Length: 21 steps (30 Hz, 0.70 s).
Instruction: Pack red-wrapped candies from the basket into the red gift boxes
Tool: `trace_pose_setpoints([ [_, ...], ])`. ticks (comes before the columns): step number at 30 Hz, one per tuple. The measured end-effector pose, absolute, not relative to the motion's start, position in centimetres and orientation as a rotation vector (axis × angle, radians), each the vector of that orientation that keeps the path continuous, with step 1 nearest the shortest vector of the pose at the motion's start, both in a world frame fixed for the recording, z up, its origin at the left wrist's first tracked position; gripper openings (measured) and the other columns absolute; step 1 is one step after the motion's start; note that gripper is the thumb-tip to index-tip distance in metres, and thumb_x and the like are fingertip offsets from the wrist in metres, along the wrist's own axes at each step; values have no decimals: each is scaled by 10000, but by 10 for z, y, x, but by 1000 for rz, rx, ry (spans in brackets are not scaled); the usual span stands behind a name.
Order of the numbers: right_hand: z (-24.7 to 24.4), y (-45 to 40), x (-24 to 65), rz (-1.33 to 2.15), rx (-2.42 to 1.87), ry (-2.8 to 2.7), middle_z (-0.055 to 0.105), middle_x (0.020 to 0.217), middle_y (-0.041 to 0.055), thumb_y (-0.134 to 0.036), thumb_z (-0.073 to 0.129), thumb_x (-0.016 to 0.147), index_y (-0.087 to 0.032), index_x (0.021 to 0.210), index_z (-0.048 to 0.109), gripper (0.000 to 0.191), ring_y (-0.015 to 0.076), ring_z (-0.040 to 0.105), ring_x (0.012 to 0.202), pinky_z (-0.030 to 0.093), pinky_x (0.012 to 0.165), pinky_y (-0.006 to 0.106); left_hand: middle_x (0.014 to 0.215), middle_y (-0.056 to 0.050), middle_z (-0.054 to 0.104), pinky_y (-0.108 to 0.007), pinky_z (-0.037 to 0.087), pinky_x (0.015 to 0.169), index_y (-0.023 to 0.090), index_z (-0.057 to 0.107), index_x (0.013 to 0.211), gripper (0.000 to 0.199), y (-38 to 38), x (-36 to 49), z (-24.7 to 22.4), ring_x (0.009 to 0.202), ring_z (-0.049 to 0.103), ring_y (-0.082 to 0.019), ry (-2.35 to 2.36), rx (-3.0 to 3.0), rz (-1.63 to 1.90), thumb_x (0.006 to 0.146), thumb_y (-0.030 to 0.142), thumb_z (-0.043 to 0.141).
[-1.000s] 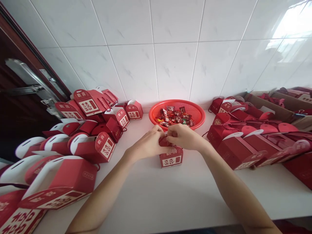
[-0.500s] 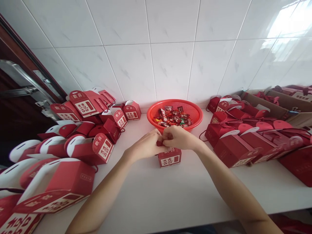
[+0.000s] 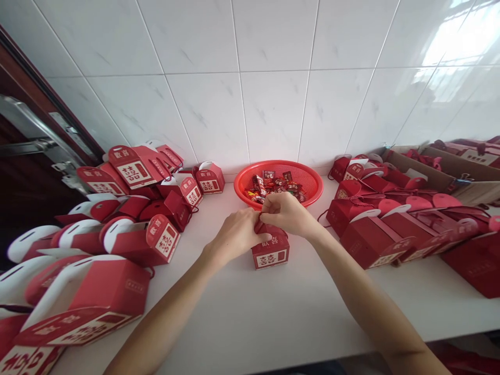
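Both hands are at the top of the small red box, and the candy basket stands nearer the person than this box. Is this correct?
Not quite: the head view shows the candy basket behind the small red box, nearer the tiled wall. The rest is right.

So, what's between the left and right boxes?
In the head view: a basket of sweets; nearer, a box with the left hand and right hand at its top.

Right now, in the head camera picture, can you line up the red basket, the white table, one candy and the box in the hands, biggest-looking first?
1. White table
2. Red basket
3. Held box, partly hidden
4. One candy
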State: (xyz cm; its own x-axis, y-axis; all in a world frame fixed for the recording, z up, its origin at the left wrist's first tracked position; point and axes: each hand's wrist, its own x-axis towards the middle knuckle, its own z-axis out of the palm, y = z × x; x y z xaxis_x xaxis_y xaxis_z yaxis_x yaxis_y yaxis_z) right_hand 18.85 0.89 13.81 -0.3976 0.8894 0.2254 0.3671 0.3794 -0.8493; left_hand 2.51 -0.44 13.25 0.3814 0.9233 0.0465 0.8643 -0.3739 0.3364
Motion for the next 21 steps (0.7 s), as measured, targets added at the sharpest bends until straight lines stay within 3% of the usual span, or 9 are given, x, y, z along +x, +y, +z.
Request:
trace_pose_setpoints([
  [4, 137, 9, 187, 979, -1056, -1930, 591, 625, -23, -160, 593, 707, -165, 635, 559, 80, 107, 530, 599, 373, 539, 224, 894, -22, 676, -302, 416, 640, 225, 585, 884, 154, -5, 25, 132, 835, 651, -238, 1496, 2344, 394, 786, 282, 689],
  [11, 135, 11, 184, 1289, -967, -1758, 622, 605, -20, -182, 661, 678, -165, 648, 568, 100, 121, 601, 576, 435, 542, 225, 816, -21, 612, -299, 425, 598, 213, 559, 787, 155, -1, 19, 125, 749, 633, -228, 1448, 2337, 379, 806, 342, 644],
  [21, 133, 13, 189, 1421, -917, -1612, 685, 638, 26, -147, 675, 648, -158, 639, 590, 87, 152, 661, 636, 474, 574, 238, 751, -5, 622, -296, 423, 595, 215, 564, 719, 199, 0, 15, 127, 684, 616, -203, 1408, 2337, 435, 800, 376, 648],
])
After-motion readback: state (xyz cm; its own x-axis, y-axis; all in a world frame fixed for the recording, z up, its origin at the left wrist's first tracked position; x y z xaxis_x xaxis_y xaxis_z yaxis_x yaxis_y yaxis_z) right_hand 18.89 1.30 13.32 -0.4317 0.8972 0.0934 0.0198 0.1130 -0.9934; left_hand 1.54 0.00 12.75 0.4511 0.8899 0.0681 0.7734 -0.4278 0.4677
